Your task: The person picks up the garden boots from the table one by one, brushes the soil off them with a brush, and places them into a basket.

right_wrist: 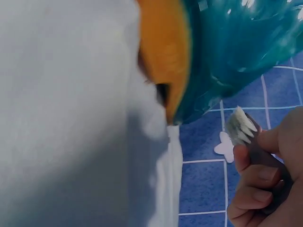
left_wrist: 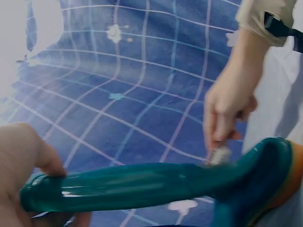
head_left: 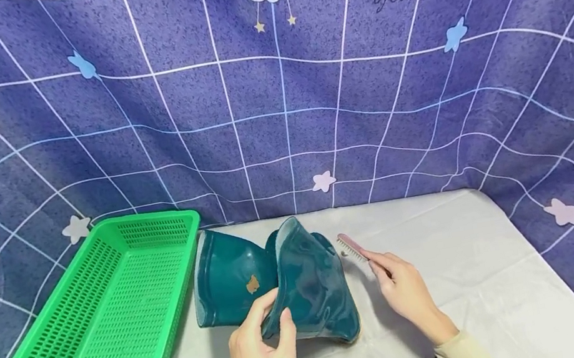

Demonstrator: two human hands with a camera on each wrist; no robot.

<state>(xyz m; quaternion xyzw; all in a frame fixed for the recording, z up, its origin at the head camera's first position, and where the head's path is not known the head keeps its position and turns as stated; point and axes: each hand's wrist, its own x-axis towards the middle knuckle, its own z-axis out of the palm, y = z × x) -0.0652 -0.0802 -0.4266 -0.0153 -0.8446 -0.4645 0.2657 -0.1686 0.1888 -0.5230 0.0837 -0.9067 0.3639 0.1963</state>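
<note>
Two glossy teal rain boots are in the head view. My left hand (head_left: 261, 351) grips the nearer boot (head_left: 313, 288) by the rim of its shaft, thumb on one side and fingers on the other. Behind it the second boot (head_left: 236, 270) lies on its side, a small tan mark on its shaft. My right hand (head_left: 407, 292) holds a brush (head_left: 352, 247) with a pinkish back and pale bristles, just right of the gripped boot. In the right wrist view the fingers curl round the brush handle, and the boot's orange sole (right_wrist: 165, 52) shows above.
A green plastic basket (head_left: 190, 233) with slotted walls stands left of the boots. White cloth (head_left: 479, 273) covers the table. Behind it hangs a purple-blue curtain (head_left: 257, 139) with grid lines and stars.
</note>
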